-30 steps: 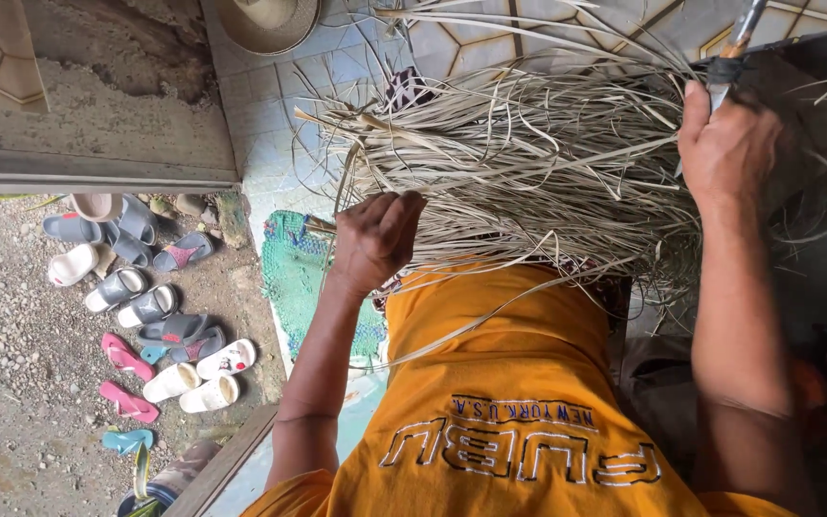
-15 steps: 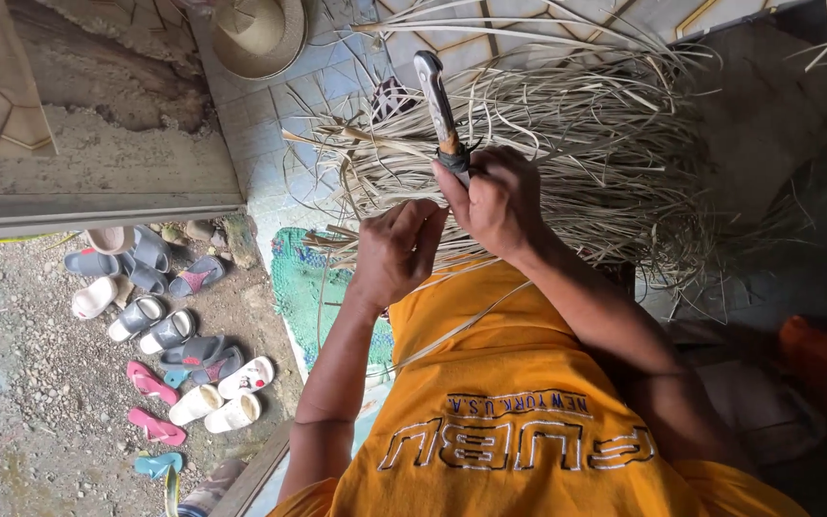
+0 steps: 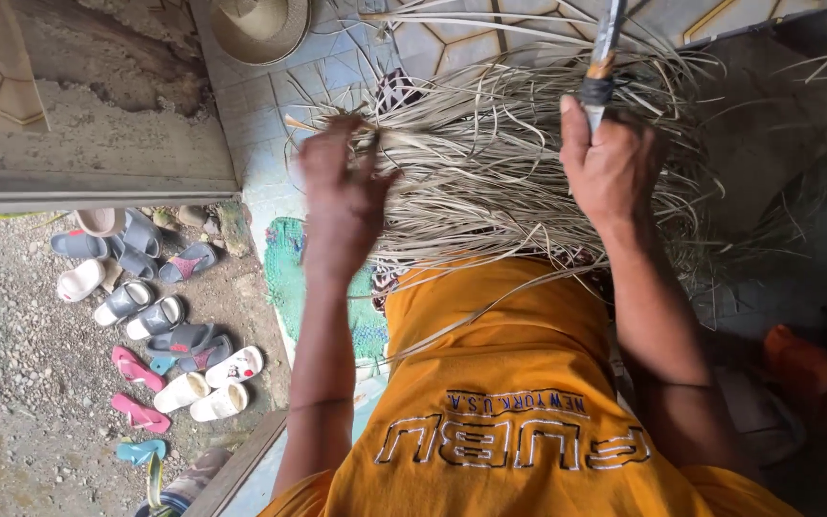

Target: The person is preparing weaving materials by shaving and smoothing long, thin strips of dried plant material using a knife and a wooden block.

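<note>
— Left hand (image 3: 342, 196)?
— Fingers pinching one pale strip (image 3: 404, 136) atop the dried strip heap (image 3: 519, 182) lying across the lap.
— Right hand (image 3: 613, 165)?
— Fist gripping a knife (image 3: 602, 59), blade pointing away.

Two hands (image 3: 346, 201), one knife (image 3: 603, 57), one hat (image 3: 258, 27)

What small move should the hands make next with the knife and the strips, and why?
Probably bring the right hand, gripping the dark-handled knife upright, toward the pale dried strip that the left hand is pinching from the pile of pale dried strips; blade and strip are apart.
</note>
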